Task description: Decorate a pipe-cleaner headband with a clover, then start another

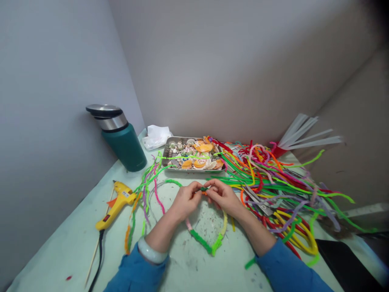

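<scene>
Grey walls meet in a corner behind a pale green desk (pixel 54 259), with a teal bottle (pixel 124 148) at left and a heap of pipe cleaners (pixel 273 184) crowding the right of the frame. Near the centre, the person's left hand (pixel 186 199) and right hand (pixel 223 197) meet, each grip closed to a fingertip pinch on a dark green and orange twist (pixel 204 189). Below it, at the lower centre of the frame, lies a pipe-cleaner loop (pixel 199 240), pink and green on one side, yellow and bright green on the other — its sides run up behind the hands, so any join with the twist is hidden.

Judging by its look, the loop's pointed bottom is made; the part at the fingertips seems unfinished, and whether the outline is complete cannot be told. Shells (pixel 202 148) sit in a metal tray (pixel 194 170) beyond the hands — none shows on the loop. At left lies a yellow glue gun (pixel 114 207); scissors (pixel 257 198) rest among the pipe cleaners, neither in hand.
</scene>
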### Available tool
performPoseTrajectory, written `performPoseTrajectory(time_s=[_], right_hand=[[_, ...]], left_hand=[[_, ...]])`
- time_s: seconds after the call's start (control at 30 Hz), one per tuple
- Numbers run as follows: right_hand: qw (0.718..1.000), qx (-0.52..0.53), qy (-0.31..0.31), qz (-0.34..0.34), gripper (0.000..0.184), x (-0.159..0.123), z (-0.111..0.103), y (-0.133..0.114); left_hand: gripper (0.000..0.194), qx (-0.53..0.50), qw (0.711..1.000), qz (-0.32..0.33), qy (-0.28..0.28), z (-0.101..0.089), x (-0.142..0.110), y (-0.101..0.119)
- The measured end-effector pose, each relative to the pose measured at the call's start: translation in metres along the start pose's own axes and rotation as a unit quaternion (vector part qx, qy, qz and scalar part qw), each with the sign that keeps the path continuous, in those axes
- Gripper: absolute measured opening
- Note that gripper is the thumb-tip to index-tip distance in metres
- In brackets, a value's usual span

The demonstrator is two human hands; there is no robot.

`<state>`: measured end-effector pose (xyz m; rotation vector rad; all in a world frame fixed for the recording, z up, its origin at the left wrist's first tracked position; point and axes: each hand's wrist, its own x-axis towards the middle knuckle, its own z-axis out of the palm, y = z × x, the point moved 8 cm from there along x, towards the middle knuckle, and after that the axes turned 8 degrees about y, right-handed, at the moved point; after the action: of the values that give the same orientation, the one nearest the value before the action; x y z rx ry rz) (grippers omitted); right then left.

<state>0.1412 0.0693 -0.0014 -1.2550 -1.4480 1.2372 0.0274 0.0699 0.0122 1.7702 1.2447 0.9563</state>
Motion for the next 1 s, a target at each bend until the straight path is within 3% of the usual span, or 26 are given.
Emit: performPoseTrajectory(time_s=[1.0], right_hand=[[1.000, -0.006, -0.007, -0.002, 0.019, -0.0010, 0.0010, -0.0025]], left_hand=[[0.023, 0.013, 1.000, 0.005, 0.009, 0.0000, 0.0005, -0.0011]])
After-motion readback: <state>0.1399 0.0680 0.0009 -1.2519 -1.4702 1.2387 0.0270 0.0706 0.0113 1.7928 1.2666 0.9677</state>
